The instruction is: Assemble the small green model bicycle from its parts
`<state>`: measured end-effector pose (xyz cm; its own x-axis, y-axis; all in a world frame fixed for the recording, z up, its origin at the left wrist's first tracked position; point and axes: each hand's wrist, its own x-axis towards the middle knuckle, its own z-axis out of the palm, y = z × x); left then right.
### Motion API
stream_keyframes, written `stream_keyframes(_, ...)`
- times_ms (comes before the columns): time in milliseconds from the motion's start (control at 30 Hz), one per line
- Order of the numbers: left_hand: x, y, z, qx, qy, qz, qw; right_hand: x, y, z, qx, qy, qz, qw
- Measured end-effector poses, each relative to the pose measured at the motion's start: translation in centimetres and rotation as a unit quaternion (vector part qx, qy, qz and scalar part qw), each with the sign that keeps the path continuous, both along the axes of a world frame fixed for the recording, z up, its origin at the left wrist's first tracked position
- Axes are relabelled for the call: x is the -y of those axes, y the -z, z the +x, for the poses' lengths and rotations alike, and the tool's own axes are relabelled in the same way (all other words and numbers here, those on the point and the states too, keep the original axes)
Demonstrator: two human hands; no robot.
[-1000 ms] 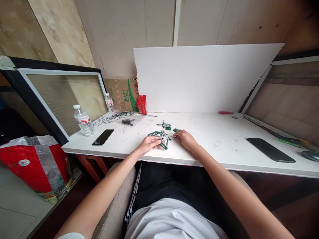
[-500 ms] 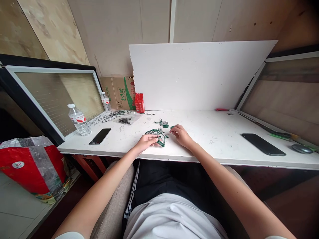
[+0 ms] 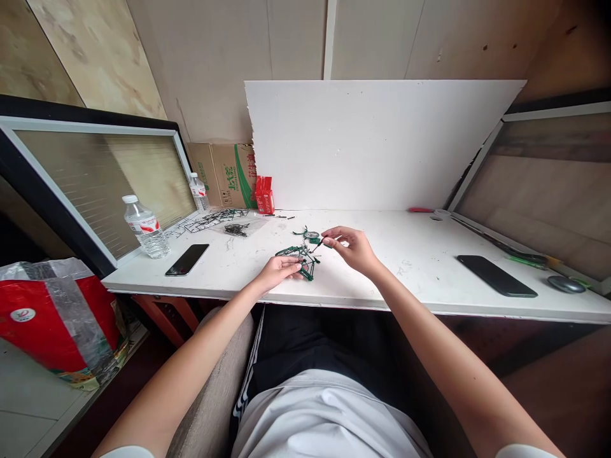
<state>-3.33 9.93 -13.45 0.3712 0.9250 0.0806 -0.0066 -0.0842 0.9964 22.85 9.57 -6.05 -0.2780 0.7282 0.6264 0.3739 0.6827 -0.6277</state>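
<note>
My left hand [image 3: 277, 272] pinches the near part of a dark green model bicycle frame [image 3: 308, 270] close to the table's front edge. My right hand [image 3: 352, 247] is raised just right of the frame, thumb and index finger closed on a thin dark piece [image 3: 321, 242] that points down toward the model. Behind the frame lie a small green spoked wheel [image 3: 312, 235] and a small green part, partly hidden by my right fingers.
On the white table [image 3: 410, 286] are two black phones [image 3: 188, 259], water bottles [image 3: 147, 229], a bag of dark parts [image 3: 237, 229], dark sprues [image 3: 214, 218], a red box [image 3: 264, 195] and a mouse [image 3: 566, 284]. A white board [image 3: 382, 143] stands behind.
My right hand has lifted and moved slightly away from me, and the thin dark piece now shows in its fingertips. My left hand stays on the model. The view has shifted a little.
</note>
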Motion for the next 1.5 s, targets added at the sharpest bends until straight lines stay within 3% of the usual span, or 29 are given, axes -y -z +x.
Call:
stream_keyframes(300, 0.3, -0.4, -0.1, 0.014, 0.028, 0.019, 0.999, 1.6, -0.1, -1.9, 0.051, -0.058, 0.024, 0.997)
stream_keyframes(1167, -0.2, 0.0, -0.6, 0.005, 0.026, 0.021, 0.999, 1.6, 0.3, -2.3, 0.059, -0.086, 0.041, 0.994)
stream_keyframes(1500, -0.4, 0.2, -0.6, 0.005, 0.032, 0.024, 0.999, 2.0, 0.3, -2.4, 0.088, -0.043, 0.042, 0.994)
